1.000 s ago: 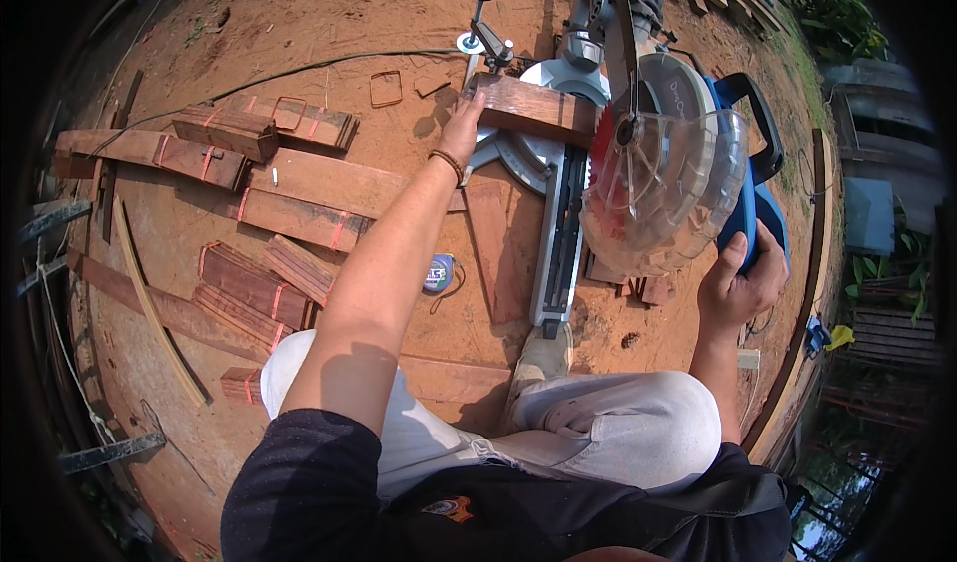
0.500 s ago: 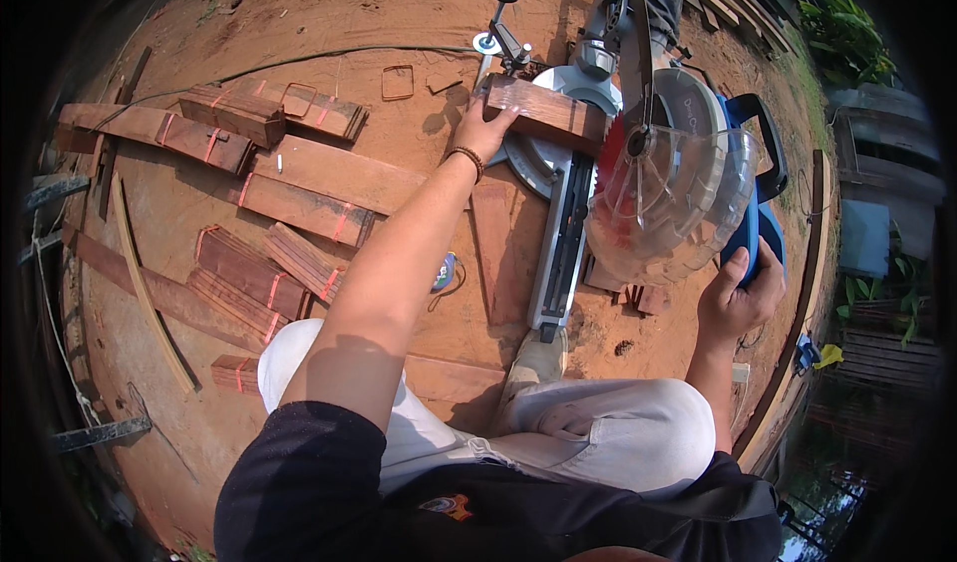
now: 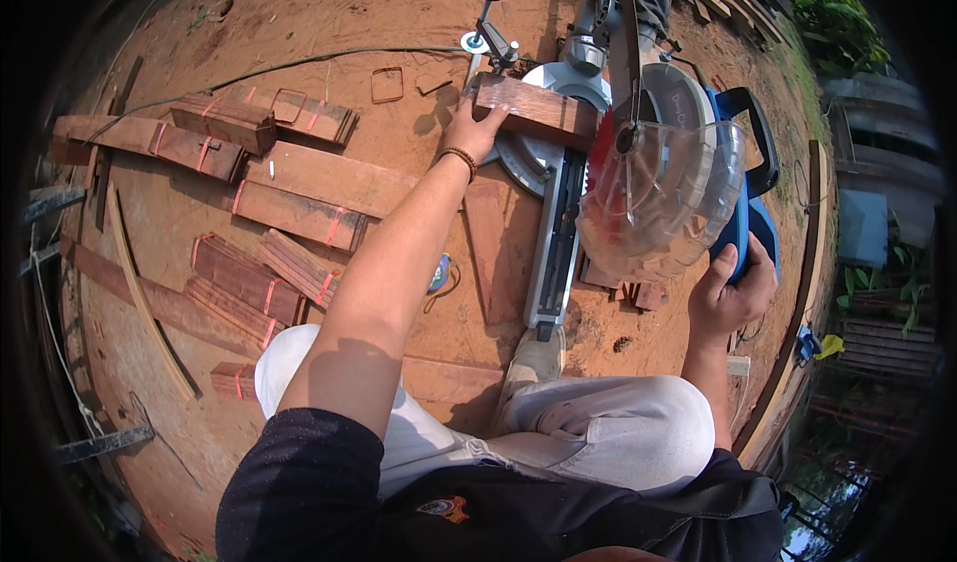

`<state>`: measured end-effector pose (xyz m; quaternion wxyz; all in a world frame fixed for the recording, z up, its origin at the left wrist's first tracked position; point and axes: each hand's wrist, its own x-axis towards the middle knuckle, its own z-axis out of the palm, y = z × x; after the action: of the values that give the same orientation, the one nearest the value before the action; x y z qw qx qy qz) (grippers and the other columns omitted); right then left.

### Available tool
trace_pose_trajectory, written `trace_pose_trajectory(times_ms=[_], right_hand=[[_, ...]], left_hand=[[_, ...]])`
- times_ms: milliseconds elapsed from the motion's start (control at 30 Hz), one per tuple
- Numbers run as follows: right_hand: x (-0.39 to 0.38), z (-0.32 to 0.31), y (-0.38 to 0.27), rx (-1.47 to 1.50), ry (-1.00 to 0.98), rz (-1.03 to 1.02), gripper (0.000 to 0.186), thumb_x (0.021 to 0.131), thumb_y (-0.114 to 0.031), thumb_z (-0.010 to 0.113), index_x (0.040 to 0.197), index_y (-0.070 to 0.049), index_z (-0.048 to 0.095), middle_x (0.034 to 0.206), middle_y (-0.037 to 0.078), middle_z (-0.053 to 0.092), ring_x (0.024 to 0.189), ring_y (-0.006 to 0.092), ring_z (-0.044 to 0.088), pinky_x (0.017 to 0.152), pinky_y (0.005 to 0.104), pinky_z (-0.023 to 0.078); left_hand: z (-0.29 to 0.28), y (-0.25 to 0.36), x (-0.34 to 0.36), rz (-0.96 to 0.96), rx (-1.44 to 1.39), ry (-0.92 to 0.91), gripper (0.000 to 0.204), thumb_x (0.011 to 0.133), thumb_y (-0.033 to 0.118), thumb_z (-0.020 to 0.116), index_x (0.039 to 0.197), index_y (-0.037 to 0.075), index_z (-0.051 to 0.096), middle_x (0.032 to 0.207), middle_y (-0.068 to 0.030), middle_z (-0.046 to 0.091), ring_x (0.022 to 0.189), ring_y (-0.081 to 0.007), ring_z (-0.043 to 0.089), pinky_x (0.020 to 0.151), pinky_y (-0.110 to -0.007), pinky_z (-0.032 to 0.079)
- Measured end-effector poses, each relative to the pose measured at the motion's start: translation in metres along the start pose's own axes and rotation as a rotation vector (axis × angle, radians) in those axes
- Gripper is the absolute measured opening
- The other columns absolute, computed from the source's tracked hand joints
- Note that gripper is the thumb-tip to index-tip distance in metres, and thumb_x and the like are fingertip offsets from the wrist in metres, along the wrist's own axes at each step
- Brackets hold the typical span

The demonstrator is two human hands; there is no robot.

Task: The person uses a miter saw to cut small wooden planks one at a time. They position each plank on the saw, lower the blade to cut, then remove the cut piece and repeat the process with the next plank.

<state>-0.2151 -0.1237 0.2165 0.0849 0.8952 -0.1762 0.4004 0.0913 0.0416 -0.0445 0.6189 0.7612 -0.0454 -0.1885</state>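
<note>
My left hand [image 3: 477, 129] presses on the left end of a reddish wooden board [image 3: 538, 110] that lies across the round table of a mitre saw [image 3: 558, 193]. My right hand [image 3: 733, 293] grips the saw's blue handle [image 3: 750, 218] on the right. The blade with its clear guard [image 3: 658, 198] is raised over the board's right end. I sit on the ground with my knees in light trousers [image 3: 598, 427] below the saw.
Bundles of short reddish boards tied with red bands [image 3: 249, 273] lie on the dirt at left, and longer bundles [image 3: 179, 143] lie further back. A tape measure [image 3: 440, 273] sits by my left forearm. Offcuts [image 3: 633, 293] lie under the saw. A cable [image 3: 329, 59] runs across the ground.
The view has shifted slightly. The saw head stays raised and both hands keep their places on the board and the handle.
</note>
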Motion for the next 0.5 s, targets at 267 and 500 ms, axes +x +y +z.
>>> trace_pose_trajectory(times_ms=[267, 500], right_hand=[[0.012, -0.005, -0.004, -0.004, 0.005, -0.031, 0.029, 0.094, -0.022, 0.071, 0.112, 0.000, 0.072, 0.106, 0.016, 0.076, 0.097, 0.0347, 0.069, 0.095, 0.0430, 0.049], [0.101, -0.015, 0.008, 0.299, 0.195, -0.062, 0.027, 0.102, -0.023, 0.068, 0.116, 0.000, 0.073, 0.117, 0.015, 0.075, 0.109, 0.0276, 0.069, 0.098, 0.0381, 0.052]], left_hand=[[0.003, -0.005, 0.005, 0.034, -0.033, 0.037, 0.061, 0.095, 0.041, 0.076, 0.137, -0.001, 0.064, 0.132, -0.0169, 0.071, 0.123, -0.0280, 0.066, 0.106, -0.037, 0.048], [-0.008, 0.014, -0.003, 0.066, -0.051, -0.025, 0.070, 0.091, 0.044, 0.080, 0.139, -0.002, 0.061, 0.131, -0.0181, 0.071, 0.122, -0.0295, 0.067, 0.106, -0.039, 0.048]])
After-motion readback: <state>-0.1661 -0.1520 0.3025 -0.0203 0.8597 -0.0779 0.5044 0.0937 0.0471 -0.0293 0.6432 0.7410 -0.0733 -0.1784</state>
